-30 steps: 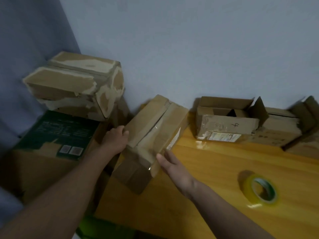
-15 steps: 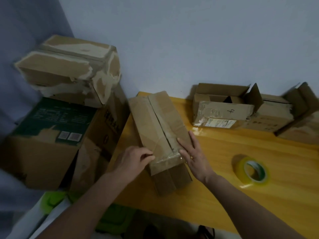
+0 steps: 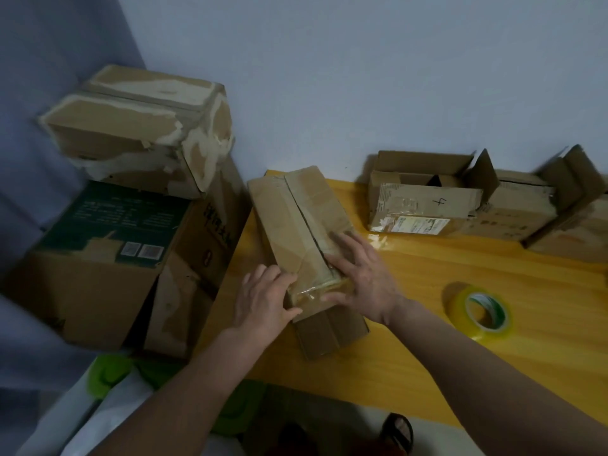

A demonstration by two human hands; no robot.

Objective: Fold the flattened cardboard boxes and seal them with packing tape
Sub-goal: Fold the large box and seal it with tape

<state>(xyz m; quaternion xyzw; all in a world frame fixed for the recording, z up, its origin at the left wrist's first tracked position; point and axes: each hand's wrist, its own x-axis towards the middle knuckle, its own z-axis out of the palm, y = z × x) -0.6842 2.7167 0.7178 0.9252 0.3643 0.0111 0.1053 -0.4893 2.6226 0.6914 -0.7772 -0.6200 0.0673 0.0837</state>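
A long brown cardboard box (image 3: 292,218) lies on the yellow table (image 3: 427,324), its two top flaps meeting along a centre seam. Clear tape covers its near end. My left hand (image 3: 263,301) wraps round the near left corner of the box, thumb on the taped end. My right hand (image 3: 358,278) lies flat across the right flap, fingers spread and pressing down, thumb on the taped end. A yellowish roll of packing tape (image 3: 482,311) with a green core rests on the table to the right, apart from both hands.
Open cardboard boxes (image 3: 424,205) line the wall at the back right. Left of the table stands a large green-topped box (image 3: 108,258) with a torn, taped box (image 3: 138,130) stacked on it. Green and white items (image 3: 108,376) lie on the floor, and a sandalled foot (image 3: 398,429) shows below.
The box was tilted up off the table a second ago and now lies flat. Both hands have moved to its near end, the right one pressing the flap.
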